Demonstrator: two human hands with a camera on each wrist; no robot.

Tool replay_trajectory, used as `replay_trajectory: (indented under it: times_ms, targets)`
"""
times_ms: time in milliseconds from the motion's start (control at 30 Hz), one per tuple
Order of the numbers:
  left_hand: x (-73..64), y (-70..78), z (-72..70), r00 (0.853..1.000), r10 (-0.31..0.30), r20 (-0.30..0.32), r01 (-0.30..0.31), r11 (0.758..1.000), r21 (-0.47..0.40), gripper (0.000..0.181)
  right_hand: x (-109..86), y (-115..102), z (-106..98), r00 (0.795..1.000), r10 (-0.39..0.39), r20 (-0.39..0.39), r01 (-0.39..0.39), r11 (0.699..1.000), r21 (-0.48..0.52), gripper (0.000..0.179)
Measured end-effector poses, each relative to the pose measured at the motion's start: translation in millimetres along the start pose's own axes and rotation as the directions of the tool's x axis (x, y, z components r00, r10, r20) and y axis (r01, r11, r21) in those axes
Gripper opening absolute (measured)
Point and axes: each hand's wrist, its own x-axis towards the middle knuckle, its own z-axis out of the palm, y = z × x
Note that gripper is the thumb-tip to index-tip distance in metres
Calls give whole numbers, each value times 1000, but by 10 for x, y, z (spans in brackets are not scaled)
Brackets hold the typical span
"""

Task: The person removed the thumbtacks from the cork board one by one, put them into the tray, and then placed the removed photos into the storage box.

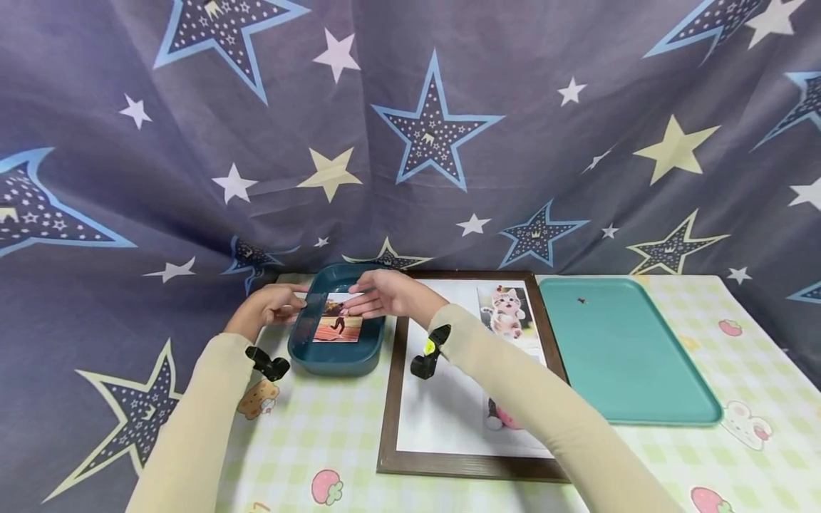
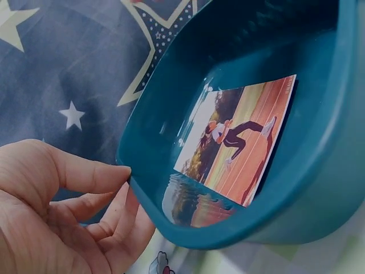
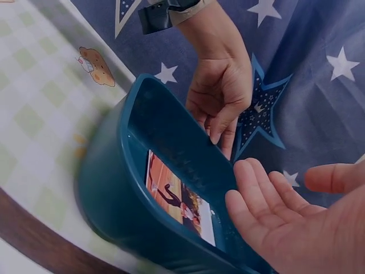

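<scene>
A deep teal plastic basin (image 1: 335,368) stands at the table's left, by the curtain. Inside it lies a photo print (image 1: 338,320) of a person running on a red track, its image mirrored on the shiny inner wall in the left wrist view. My left hand (image 1: 277,302) pinches the basin's left rim (image 2: 140,185), thumb on the edge and fingers curled below it outside. Over the basin's right side, my right hand (image 1: 388,293) is held palm turned inward, its fingers (image 3: 259,194) extended and holding nothing.
Right of the basin lies a brown-framed white board (image 1: 442,427), with a kitten picture (image 1: 507,313) held by a red pin (image 1: 499,288). My right forearm crosses above this board. Further right, a flat teal tray (image 1: 631,356) holds a small red pin (image 1: 581,300).
</scene>
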Motion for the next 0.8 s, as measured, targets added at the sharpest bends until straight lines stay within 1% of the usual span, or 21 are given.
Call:
replay_trajectory:
  times_ms: [200, 333, 400, 433, 467, 500, 533, 567, 600, 667, 700, 767, 800]
  targets:
    - [-12, -16, 22, 999, -1, -54, 1, 1000, -15, 66, -145, -81, -90, 1000, -23, -9, 22, 998, -54, 45]
    - [-20, -12, 56, 997, 7, -83, -9, 1000, -23, 66, -260, -142, -172, 999, -46, -22, 44, 995, -95, 44]
    - [-25, -7, 89, 994, 17, -107, -21, 999, -34, 66, -321, -171, -224, 998, -59, -39, 55, 993, -109, 42]
    - [-29, 0, 114, 991, 17, -130, -24, 998, -52, 66, -354, -187, -251, 997, -68, -45, 63, 992, -114, 42]
    - [-27, 9, 147, 985, 14, -171, -29, 996, -83, 59, -390, -201, -281, 996, -79, -49, 72, 990, -119, 42]
    - [-33, 23, 183, 978, 17, -208, -41, 993, -112, 58, -426, -217, -312, 995, -90, -54, 83, 990, -118, 41]
    - [-39, 41, 224, 967, 20, -252, -56, 989, -139, 57, -466, -232, -346, 993, -104, -55, 97, 988, -121, 41]
    - [-45, 65, 272, 953, 24, -302, -79, 982, -173, 56, -508, -247, -380, 991, -121, -56, 114, 986, -122, 41]
    - [-56, 96, 322, 934, 29, -356, -103, 976, -191, 56, -551, -262, -416, 989, -141, -54, 133, 983, -128, 40]
    - [-83, 176, 429, 890, 57, -452, -162, 967, -197, 52, -642, -286, -498, 981, -185, -49, 176, 973, -152, 39]
    - [-104, 222, 485, 870, 82, -487, -193, 964, -182, 59, -688, -295, -542, 977, -209, -51, 198, 966, -165, 38]
    - [-138, 326, 611, 826, 134, -548, -259, 953, -157, 55, -782, -299, -642, 963, -263, -58, 246, 947, -208, 37]
    - [-153, 378, 678, 808, 165, -566, -288, 948, -135, 53, -826, -295, -694, 955, -288, -69, 266, 937, -226, 36]
